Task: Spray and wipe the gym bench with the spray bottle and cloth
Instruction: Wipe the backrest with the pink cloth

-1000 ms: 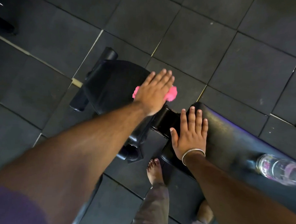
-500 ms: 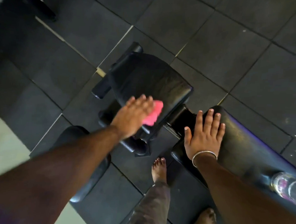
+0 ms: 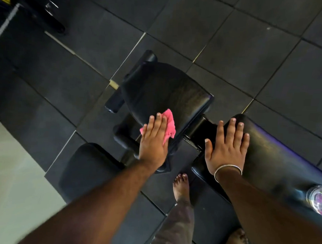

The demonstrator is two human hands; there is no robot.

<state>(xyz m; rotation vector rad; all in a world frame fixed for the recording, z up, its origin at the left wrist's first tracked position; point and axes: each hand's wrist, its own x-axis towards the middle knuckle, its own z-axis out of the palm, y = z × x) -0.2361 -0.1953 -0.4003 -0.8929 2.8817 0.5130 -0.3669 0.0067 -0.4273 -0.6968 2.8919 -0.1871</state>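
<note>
The black gym bench has a seat pad [image 3: 168, 93] in the middle and a long back pad [image 3: 276, 153] running to the right. My left hand [image 3: 153, 143] lies flat on a pink cloth [image 3: 169, 125], pressing it against the near edge of the seat pad. My right hand [image 3: 227, 146], a metal bangle on its wrist, rests flat with spread fingers on the end of the back pad. A clear spray bottle [image 3: 318, 198] lies on the back pad at the right frame edge, mostly cut off.
Dark rubber floor tiles [image 3: 232, 42] surround the bench. A round black pad [image 3: 89, 166] sits at lower left beside a pale floor strip [image 3: 14, 180]. My bare foot [image 3: 181, 186] stands between the pads. Black equipment [image 3: 49, 17] lies at top left.
My left hand has dragged the pink cloth from the far right corner of the seat pad back to its near edge. My right hand stayed planted on the back pad.
</note>
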